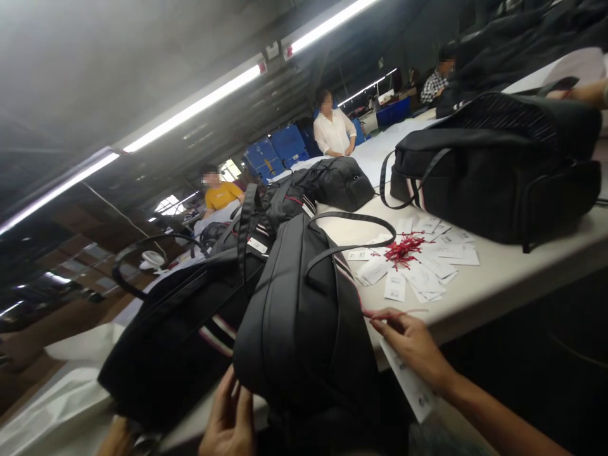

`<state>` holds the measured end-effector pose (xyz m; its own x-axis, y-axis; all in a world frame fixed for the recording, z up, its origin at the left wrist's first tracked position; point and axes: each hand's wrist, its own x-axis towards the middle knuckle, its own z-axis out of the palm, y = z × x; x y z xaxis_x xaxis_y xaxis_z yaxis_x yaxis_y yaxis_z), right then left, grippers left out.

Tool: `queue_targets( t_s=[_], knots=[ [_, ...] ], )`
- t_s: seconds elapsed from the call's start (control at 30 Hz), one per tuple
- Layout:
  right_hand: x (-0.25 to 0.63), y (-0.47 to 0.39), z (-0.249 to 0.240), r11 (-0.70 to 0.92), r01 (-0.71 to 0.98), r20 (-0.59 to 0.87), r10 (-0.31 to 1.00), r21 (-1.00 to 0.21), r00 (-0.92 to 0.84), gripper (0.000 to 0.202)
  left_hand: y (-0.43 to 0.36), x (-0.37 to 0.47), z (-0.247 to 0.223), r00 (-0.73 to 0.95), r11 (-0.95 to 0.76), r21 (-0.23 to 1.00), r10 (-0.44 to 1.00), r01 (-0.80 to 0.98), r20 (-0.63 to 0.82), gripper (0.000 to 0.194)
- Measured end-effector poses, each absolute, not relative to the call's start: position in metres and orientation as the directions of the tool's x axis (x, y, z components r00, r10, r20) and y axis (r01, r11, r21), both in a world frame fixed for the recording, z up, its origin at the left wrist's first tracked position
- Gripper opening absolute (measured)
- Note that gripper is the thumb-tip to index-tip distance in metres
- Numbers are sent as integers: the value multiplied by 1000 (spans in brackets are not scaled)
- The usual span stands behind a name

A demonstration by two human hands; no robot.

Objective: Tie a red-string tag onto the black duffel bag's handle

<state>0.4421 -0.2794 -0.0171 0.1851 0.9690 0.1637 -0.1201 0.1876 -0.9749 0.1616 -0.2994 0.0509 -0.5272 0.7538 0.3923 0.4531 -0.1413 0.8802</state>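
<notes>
A black bag (304, 316) sits at the near edge of the bench (498, 278), its handle arching over its top and its lower end hanging past the edge toward the person. The left hand (230, 418) is under the bag's near end, fingers close together and lying against the black fabric. The right hand (411, 345) is just beside the bag's right side at the bench's near edge; its fingertips pinch a thin red string (389, 313), and a white paper tag (411, 383) lies under the palm, though how it is held cannot be told. Farther in on the bench lies a loose spread of white tags (427, 266) with a bundle of red strings (403, 248) on top of them. A second black bag (180, 329) lies touching the first on its left, and a large black bag (498, 164) stands toward the far right. Beyond, three people stand or sit at other tables under strip lights (199, 104).
</notes>
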Motion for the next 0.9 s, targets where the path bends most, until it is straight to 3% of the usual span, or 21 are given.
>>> queue_targets(
  t_s=[0.1,0.2,0.3,0.37,0.43,0.63,0.77,0.9],
  knots=[
    [452,-272,22,234,-225,210,970,-946,126,37,-309,187,96,-506,-318,742,570,591,647,33],
    [442,-277,54,278,-368,282,958,-887,44,32,-310,217,127,-147,-555,492,551,670,821,16],
    [427,-285,71,278,-435,312,950,-857,-7,30,-302,244,142,249,-678,294,583,674,774,10],
    [421,-290,76,292,-447,336,942,-845,-21,28,-295,256,147,345,-701,245,586,670,733,12],
    [418,-293,77,302,-452,355,934,-839,-34,27,-290,264,151,366,-709,263,601,655,710,12],
    [417,-291,77,276,-396,323,945,-876,-55,34,-292,275,154,300,-658,547,738,517,604,9],
    [415,-276,76,224,-422,222,973,-878,53,40,-287,273,152,196,-594,592,777,545,599,10],
    [412,-249,71,84,-533,84,996,-842,24,43,-269,268,158,101,-480,592,824,647,558,13]
  ],
)
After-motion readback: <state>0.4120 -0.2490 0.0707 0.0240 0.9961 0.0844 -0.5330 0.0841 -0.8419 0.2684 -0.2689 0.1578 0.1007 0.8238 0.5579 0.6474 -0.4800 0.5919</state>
